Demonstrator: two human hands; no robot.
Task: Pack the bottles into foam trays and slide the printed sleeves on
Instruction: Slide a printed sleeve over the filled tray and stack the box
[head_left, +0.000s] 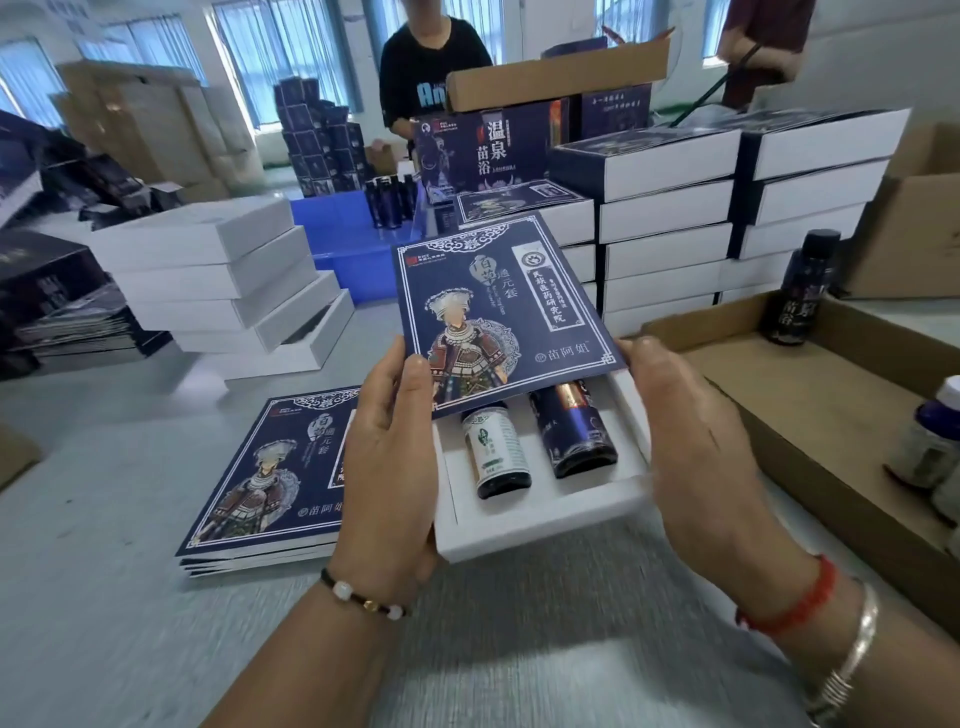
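Both hands hold a white foam tray (540, 514) with two bottles, its far half inside a blue printed sleeve (498, 312). The left hand (387, 457) has its fingers curled round the left edge, thumb on the sleeve; the right hand (696, 441) clasps the right edge with its fingers pressed together.

A pale grey table (104, 493) fills the foreground. Toward twelve o'clock, tall windows (280, 57) with blue vertical blinds (31, 78) admit daylight between white walls (857, 31).

A white foam tray (540, 512) was held above the counter, two bottles lying side by side in its recesses: a shorter one with a pale green label (496, 452) and a dark blue one (574, 428). A navy printed sleeve (498, 306) covered the tray's far half, hiding the bottles' upper ends.
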